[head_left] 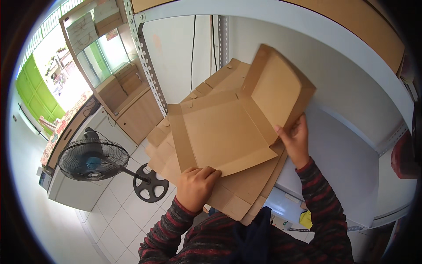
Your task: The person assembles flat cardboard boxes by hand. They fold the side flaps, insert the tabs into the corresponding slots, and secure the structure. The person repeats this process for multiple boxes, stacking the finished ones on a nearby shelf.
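Note:
A brown cardboard box (224, 127), partly folded, lies open in front of me with its lid raised at the far right. My left hand (198, 187) is closed over its near left edge, fingers curled on the rim. At the right side, my right hand (294, 138) grips the corner where the lid meets the base, thumb on top and fingers behind. Beneath the box are several flat cardboard sheets (244, 191), sticking out toward me and at the far left. The sheets' support is mostly hidden under them.
A grey-white shelf board (338, 163) extends to the right, with a perforated metal post (149, 57) at the left. A black standing fan (93, 160) is on the tiled floor at left, before a wooden cabinet (138, 114). Overhead runs a shelf beam (246, 8).

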`<state>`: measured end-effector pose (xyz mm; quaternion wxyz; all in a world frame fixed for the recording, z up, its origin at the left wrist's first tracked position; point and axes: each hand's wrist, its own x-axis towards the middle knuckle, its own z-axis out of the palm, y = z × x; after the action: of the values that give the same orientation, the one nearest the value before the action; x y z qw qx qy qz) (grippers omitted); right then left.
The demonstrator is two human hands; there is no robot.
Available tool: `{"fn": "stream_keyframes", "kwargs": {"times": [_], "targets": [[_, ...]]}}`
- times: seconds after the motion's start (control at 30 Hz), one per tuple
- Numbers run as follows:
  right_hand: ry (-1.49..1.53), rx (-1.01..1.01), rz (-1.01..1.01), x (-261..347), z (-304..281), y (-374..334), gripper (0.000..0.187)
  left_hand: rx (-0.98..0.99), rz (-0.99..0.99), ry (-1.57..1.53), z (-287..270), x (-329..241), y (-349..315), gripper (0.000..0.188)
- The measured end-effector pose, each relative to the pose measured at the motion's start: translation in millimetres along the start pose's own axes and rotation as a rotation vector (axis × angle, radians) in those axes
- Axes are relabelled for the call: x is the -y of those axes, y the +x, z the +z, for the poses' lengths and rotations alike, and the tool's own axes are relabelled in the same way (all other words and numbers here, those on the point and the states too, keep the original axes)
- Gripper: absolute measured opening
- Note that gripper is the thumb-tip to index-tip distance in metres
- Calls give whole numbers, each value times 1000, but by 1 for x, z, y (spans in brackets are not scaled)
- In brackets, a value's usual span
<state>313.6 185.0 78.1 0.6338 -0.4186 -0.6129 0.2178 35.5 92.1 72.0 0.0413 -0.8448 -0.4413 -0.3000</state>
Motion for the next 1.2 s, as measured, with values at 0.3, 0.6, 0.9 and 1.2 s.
{"fn": "stream_keyframes", "kwargs": {"times": [0.3, 0.6, 0.9, 1.2], "targets": [[-424, 463, -400, 29, 15, -11, 67, 2, 31, -23, 1, -3, 3, 22], [75, -77, 36, -6, -9, 11, 49, -66, 34, -106, -4, -9, 0, 21], [156, -161, 64, -20, -54, 46, 55, 160, 343, -611, -31, -53, 27, 55], [580, 42, 196, -36, -80, 58, 57, 72, -33, -574, -23, 74, 127, 70]]}}
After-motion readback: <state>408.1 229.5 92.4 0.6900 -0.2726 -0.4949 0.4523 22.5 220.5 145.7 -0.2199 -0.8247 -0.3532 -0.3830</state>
